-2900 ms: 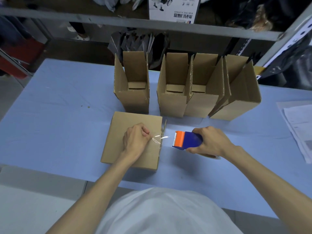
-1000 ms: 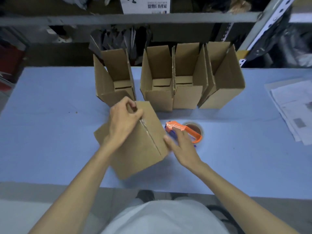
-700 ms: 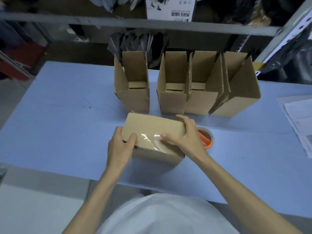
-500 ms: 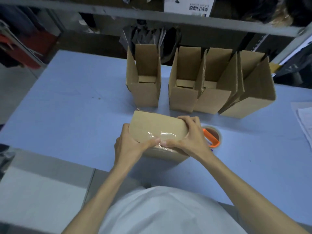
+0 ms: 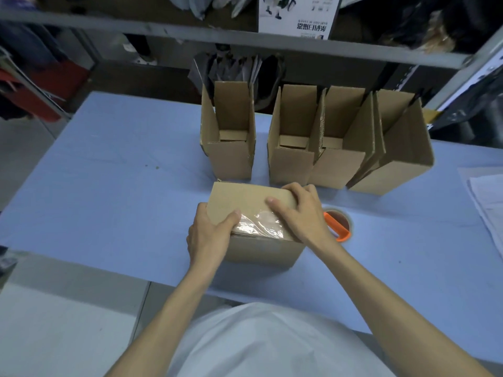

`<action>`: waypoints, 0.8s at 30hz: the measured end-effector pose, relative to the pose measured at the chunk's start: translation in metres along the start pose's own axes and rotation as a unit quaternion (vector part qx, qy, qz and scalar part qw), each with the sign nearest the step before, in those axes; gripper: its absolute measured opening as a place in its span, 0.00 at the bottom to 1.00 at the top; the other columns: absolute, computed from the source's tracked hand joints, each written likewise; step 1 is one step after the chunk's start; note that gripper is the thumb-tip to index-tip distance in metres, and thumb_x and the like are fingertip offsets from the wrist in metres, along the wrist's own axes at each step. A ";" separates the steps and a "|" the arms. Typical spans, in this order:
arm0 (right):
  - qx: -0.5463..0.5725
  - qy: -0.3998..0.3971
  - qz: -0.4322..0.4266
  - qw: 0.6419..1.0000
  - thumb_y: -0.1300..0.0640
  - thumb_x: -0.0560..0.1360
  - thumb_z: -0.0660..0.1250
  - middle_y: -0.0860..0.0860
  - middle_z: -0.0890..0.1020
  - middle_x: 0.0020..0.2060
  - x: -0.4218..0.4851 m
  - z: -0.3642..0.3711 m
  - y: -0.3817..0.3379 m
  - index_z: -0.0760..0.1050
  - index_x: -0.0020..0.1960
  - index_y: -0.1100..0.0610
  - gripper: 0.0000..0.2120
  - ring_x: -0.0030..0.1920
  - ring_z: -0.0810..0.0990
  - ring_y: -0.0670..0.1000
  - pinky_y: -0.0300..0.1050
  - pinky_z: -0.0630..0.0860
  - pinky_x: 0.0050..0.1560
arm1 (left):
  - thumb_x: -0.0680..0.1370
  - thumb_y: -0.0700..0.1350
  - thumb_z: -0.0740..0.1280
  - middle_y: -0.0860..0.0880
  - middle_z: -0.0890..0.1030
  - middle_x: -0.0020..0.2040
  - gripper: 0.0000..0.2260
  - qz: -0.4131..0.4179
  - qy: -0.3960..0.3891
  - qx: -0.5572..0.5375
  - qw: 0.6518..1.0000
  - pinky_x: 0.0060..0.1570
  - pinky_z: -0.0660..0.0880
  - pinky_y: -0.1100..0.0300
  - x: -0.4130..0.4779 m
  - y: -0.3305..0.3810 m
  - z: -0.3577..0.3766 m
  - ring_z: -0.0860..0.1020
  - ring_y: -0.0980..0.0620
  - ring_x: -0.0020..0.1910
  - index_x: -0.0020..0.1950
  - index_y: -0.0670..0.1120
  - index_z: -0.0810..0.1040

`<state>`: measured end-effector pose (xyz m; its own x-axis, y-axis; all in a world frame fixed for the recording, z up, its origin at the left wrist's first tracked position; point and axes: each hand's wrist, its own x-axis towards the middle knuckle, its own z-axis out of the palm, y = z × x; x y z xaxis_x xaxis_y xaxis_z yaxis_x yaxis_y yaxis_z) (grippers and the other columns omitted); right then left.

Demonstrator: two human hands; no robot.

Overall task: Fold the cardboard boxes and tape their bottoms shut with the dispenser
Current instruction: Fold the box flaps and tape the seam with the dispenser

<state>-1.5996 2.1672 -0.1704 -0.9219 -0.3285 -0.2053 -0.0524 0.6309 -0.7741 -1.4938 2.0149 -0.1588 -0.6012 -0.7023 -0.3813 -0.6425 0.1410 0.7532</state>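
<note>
Box (image 5: 245, 202) at frame centre on the counter (image 5: 109, 186), taped face up, clear tape (image 5: 258, 227) over its near top edge. Left grip (image 5: 209, 235) clasps the box's left end, thumb at the tape. Right grip (image 5: 302, 213) clasps its right end, thumb on top. Dispenser (image 5: 339, 227) lies just right, partly hidden. Four open boxes (image 5: 231, 159) stand in a row above.

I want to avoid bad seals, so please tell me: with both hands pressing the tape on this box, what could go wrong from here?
1. The tape looks wrinkled where it bends over the box edge, so it may lift unless the left hand and right hand smooth it.
2. The dispenser lies close beside the right wrist; pulling back could knock it.
</note>
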 end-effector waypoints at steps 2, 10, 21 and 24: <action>-0.035 -0.006 0.022 0.999 0.27 0.59 0.69 0.48 0.68 0.51 -0.002 -0.002 -0.003 0.73 0.56 0.47 0.34 0.58 0.68 0.51 0.47 0.70 0.56 | 0.70 0.59 0.71 0.52 0.80 0.47 0.16 0.011 0.002 -0.005 1.000 0.53 0.74 0.46 0.000 0.002 0.001 0.76 0.43 0.51 0.47 0.51 0.71; -0.073 -0.017 0.014 0.997 0.36 0.61 0.75 0.49 0.67 0.53 -0.001 0.004 -0.015 0.71 0.60 0.49 0.34 0.57 0.63 0.54 0.50 0.70 0.55 | 0.70 0.58 0.71 0.54 0.82 0.44 0.14 0.010 -0.009 -0.024 1.000 0.52 0.75 0.46 0.001 -0.002 0.002 0.80 0.44 0.47 0.45 0.52 0.73; 0.026 -0.061 -0.004 0.998 0.45 0.60 0.81 0.46 0.64 0.60 0.001 -0.011 -0.006 0.65 0.72 0.52 0.46 0.61 0.62 0.49 0.39 0.62 0.59 | 0.67 0.58 0.73 0.53 0.82 0.44 0.16 0.001 -0.006 -0.061 0.998 0.51 0.77 0.47 0.010 0.008 0.005 0.81 0.46 0.46 0.46 0.51 0.75; 0.082 -0.073 0.008 0.994 0.53 0.65 0.79 0.44 0.64 0.62 0.009 -0.019 -0.006 0.64 0.74 0.52 0.41 0.65 0.63 0.49 0.40 0.62 0.63 | 0.65 0.59 0.71 0.53 0.83 0.44 0.17 -0.008 -0.012 -0.085 0.996 0.53 0.77 0.45 0.011 0.012 0.006 0.81 0.45 0.46 0.46 0.50 0.75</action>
<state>-1.6152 2.1736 -0.1565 -0.8561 -0.4247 -0.2945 0.0370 0.5181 -0.8545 -1.5108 2.0123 -0.1575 -0.6040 -0.6867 -0.4044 -0.5630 0.0084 0.8264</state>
